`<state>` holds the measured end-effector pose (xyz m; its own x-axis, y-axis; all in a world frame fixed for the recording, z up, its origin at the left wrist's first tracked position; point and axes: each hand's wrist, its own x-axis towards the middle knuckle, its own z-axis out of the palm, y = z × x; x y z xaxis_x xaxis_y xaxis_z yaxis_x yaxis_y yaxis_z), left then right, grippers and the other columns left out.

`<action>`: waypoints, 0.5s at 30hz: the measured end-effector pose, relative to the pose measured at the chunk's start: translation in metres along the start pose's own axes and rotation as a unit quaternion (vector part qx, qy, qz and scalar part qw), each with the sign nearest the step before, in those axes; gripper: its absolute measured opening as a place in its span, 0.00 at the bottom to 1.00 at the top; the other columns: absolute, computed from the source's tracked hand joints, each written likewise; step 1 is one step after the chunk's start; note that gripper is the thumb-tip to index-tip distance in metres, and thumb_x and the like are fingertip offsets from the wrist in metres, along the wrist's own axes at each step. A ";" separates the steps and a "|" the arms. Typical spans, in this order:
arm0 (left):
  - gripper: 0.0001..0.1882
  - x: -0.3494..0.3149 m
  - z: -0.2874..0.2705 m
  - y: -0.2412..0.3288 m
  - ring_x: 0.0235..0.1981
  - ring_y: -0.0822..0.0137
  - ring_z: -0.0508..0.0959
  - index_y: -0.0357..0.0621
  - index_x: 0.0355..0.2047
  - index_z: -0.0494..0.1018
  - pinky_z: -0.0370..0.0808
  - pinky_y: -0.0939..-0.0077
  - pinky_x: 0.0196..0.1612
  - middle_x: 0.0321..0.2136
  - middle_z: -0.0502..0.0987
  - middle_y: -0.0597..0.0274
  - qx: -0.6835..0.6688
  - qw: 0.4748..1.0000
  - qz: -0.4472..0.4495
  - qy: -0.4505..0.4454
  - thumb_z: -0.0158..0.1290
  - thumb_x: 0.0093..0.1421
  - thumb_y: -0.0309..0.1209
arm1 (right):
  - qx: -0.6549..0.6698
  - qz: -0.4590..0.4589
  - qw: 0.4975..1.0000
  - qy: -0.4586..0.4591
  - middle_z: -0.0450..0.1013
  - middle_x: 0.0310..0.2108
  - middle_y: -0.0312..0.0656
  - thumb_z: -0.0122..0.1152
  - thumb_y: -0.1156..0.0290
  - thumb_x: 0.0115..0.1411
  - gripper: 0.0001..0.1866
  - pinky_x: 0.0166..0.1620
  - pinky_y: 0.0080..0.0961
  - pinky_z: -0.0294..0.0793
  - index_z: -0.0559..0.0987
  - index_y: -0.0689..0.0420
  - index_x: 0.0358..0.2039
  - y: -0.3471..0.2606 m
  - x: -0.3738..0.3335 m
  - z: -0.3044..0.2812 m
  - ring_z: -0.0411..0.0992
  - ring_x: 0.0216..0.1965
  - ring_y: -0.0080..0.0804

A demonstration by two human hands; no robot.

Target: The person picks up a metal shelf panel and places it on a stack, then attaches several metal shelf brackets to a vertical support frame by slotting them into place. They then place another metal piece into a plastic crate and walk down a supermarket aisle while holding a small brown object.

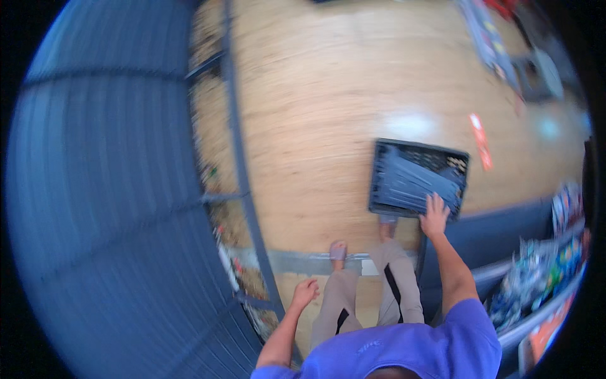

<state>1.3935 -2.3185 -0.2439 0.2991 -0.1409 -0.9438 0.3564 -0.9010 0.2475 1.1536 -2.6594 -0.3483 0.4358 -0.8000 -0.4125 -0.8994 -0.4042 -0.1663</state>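
Observation:
A black plastic crate (420, 144) sits ahead of my right foot, seemingly on the floor. Long grey-blue flat strips or panels (410, 180) lie in it, overlapping one another. My right hand (435, 216) reaches over the crate's near right edge, its fingers spread above or against the panels; whether they touch is blurred. Beside my left leg hangs my left hand (305, 294), fingers loosely bent and apart, with nothing in it. The nearest thing to that hand is the grey metal frame of the shelving (243, 164).
Grey ribbed shelf panels (113, 158) fill the left side, with small litter behind the frame's rail. To the right stands a low dark shelf (499, 234) with packaged goods (536, 278). An orange strip (481, 142) lies on the wood-look floor (303, 114); a grey stool (540, 76) stands far right.

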 end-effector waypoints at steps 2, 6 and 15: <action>0.15 -0.013 0.000 -0.001 0.20 0.71 0.71 0.35 0.38 0.64 0.69 0.82 0.22 0.25 0.70 0.58 0.013 1.000 0.015 0.003 0.40 0.51 0.31 | 0.015 0.019 0.999 -0.042 0.41 0.53 0.45 0.54 0.72 0.37 0.35 0.48 0.47 0.45 0.54 0.57 0.48 -0.008 -0.019 0.002 0.41 0.54 0.43; 0.16 -0.064 0.002 -0.001 0.19 0.72 0.71 0.36 0.37 0.65 0.68 0.82 0.21 0.23 0.71 0.59 -0.044 0.995 0.059 0.061 0.41 0.48 0.32 | 0.001 -0.012 0.997 -0.071 0.39 0.54 0.46 0.49 0.76 0.38 0.33 0.48 0.50 0.46 0.53 0.58 0.49 -0.035 -0.038 -0.027 0.39 0.54 0.45; 0.13 -0.088 0.016 -0.115 0.22 0.65 0.72 0.38 0.30 0.69 0.68 0.73 0.26 0.21 0.72 0.53 0.011 0.972 0.126 0.197 0.41 0.46 0.31 | -0.057 -0.058 0.996 0.038 0.45 0.50 0.56 0.54 0.72 0.39 0.33 0.53 0.35 0.45 0.54 0.66 0.47 -0.088 0.001 -0.111 0.43 0.52 0.50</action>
<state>1.3117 -2.2093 -0.1928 0.6918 -0.1952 -0.6952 0.2093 -0.8673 0.4517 1.2372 -2.6738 -0.2349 0.5414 -0.7743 -0.3276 -0.8353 -0.5399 -0.1043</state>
